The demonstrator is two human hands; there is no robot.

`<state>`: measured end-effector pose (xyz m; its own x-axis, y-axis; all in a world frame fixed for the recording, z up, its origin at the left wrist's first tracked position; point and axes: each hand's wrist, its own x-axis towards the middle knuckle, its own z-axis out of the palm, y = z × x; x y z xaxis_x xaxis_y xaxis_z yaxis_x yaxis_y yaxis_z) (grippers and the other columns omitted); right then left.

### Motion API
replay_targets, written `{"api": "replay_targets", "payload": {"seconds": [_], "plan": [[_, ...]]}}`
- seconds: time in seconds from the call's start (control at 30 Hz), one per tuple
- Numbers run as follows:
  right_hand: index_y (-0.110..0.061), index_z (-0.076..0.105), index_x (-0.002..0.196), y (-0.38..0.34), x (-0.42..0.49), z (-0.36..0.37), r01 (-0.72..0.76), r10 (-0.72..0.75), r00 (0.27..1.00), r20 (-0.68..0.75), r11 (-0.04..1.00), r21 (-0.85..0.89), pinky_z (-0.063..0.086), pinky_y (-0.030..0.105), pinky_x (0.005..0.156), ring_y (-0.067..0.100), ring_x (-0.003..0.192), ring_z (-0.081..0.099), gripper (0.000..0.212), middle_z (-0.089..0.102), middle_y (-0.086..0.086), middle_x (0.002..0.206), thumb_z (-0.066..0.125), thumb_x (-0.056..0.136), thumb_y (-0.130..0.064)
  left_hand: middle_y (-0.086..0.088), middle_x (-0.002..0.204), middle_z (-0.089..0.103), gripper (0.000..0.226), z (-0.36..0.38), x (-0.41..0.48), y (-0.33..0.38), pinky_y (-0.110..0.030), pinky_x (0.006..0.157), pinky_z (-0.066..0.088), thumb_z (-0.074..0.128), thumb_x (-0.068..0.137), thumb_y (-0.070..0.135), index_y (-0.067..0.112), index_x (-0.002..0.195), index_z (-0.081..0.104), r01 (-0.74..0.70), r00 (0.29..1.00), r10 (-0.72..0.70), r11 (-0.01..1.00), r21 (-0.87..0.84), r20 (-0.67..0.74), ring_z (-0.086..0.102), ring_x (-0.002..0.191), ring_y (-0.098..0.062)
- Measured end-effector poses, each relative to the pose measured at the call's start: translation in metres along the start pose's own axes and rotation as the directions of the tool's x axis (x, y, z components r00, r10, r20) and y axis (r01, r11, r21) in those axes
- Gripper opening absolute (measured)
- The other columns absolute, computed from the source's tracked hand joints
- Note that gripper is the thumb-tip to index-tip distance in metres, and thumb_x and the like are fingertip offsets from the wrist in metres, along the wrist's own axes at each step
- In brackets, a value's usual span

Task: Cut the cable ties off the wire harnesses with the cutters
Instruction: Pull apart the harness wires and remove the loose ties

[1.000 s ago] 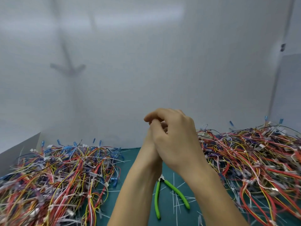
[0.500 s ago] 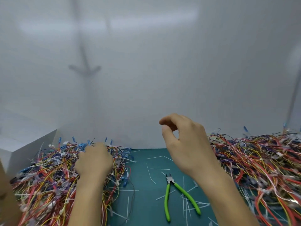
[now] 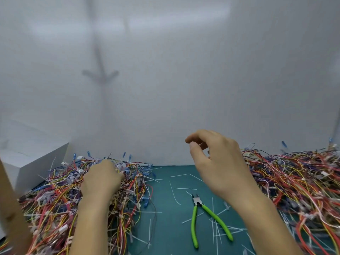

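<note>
My left hand [image 3: 100,179] lies on top of the left pile of wire harnesses [image 3: 55,199], its fingers curled down into the coloured wires and hidden among them. My right hand [image 3: 217,166] hovers above the green mat, thumb and forefinger pinching a thin white piece of cable tie [image 3: 201,144]. The green-handled cutters [image 3: 197,212] lie untouched on the mat below my right hand, with the jaws pointing away from me. A second pile of wire harnesses [image 3: 294,184] fills the right side.
The green cutting mat [image 3: 165,227] between the piles is strewn with cut white tie strips. A white box [image 3: 33,162] stands at the far left, with a brown cardboard edge [image 3: 11,208] in front of it. A white wall closes off the back.
A second ago both hands were joined together in front of me. My left hand has since dropped onto the left pile, and my right hand stays raised. The view has tilted slightly down and left.
</note>
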<state>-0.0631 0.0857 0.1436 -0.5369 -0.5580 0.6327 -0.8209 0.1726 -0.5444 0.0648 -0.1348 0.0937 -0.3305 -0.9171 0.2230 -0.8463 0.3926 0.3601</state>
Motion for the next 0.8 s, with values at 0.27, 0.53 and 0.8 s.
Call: {"api": "replay_targets", "payload": {"seconds": [0.27,0.53,0.8], "plan": [[-0.028,0.070,0.099,0.001,0.000,0.002,0.001,-0.001,1.000,-0.008,1.000,-0.001,0.051,0.036,0.080,0.008,0.090,0.060,0.020,0.067,-0.012,0.096,0.051,0.097,-0.025,-0.004,0.092,0.070,0.015,-0.031,-0.012,0.008,-0.044,0.086,0.052,0.063,0.093,0.034,0.028,0.079,0.061,-0.138,0.981,0.066,0.901,-0.412,-0.183,0.064,0.091,-0.029],[-0.028,0.076,0.094,-0.008,-0.001,0.006,-0.039,0.005,0.993,0.114,0.955,0.293,0.047,0.012,0.071,-0.002,0.082,0.063,0.018,0.073,-0.016,0.087,0.058,0.094,-0.026,0.022,0.074,0.071,0.016,-0.074,-0.049,0.040,-0.015,0.055,0.047,0.070,0.088,0.016,0.029,0.079,0.072,-0.446,0.892,0.224,0.308,-0.840,-0.392,0.060,0.060,0.009],[-0.028,0.076,0.107,-0.023,-0.003,0.010,0.003,-0.129,0.980,0.153,0.773,0.635,0.057,0.027,0.074,0.016,0.085,0.072,0.018,0.077,-0.005,0.093,0.061,0.097,-0.026,0.004,0.061,0.063,0.010,-0.065,-0.088,0.103,-0.017,0.043,0.046,0.070,0.086,0.007,0.016,0.082,0.073,-0.282,0.928,0.227,-0.096,-0.955,-0.297,0.055,0.051,-0.005]]}}
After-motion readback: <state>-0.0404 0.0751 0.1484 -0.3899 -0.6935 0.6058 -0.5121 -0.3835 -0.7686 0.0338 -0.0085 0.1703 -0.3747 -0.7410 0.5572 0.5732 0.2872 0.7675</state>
